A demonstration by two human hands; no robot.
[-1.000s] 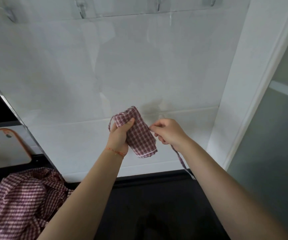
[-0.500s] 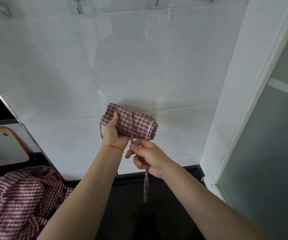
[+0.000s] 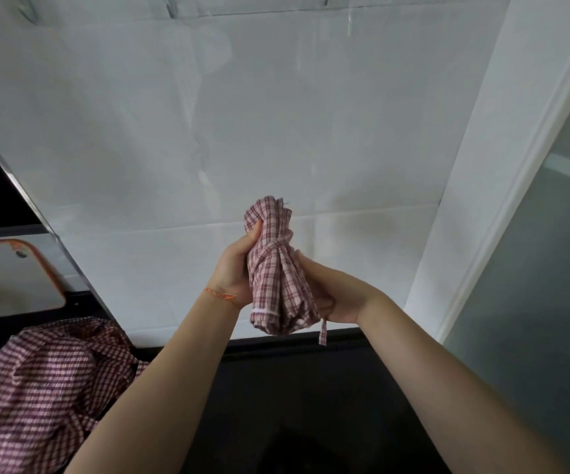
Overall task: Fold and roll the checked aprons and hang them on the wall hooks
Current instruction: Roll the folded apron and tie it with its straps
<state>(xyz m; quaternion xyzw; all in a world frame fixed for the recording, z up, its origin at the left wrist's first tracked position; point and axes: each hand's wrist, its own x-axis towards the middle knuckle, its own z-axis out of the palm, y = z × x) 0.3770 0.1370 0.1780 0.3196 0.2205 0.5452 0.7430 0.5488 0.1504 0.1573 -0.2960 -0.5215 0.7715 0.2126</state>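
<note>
A rolled red-and-white checked apron (image 3: 276,268) stands nearly upright in front of the white wall, its strap wound round its middle. My left hand (image 3: 235,268) grips the roll from the left, thumb pressed into the cloth. My right hand (image 3: 328,292) holds the lower right side of the roll, and a short strap end (image 3: 323,331) hangs below it. A second checked apron (image 3: 37,388) lies crumpled on the dark counter at the lower left. Metal wall hooks (image 3: 171,10) show along the top edge of the wall.
A white board with an orange rim (image 3: 13,275) leans at the left behind a slanted metal edge (image 3: 54,234). A white door frame (image 3: 502,200) and frosted glass panel (image 3: 550,302) stand on the right. The dark counter (image 3: 311,405) runs below my arms.
The roll has turned from lying crosswise to nearly upright. The strap that hung long from my right hand is now wound round the roll, and my right hand has moved up against its right side.
</note>
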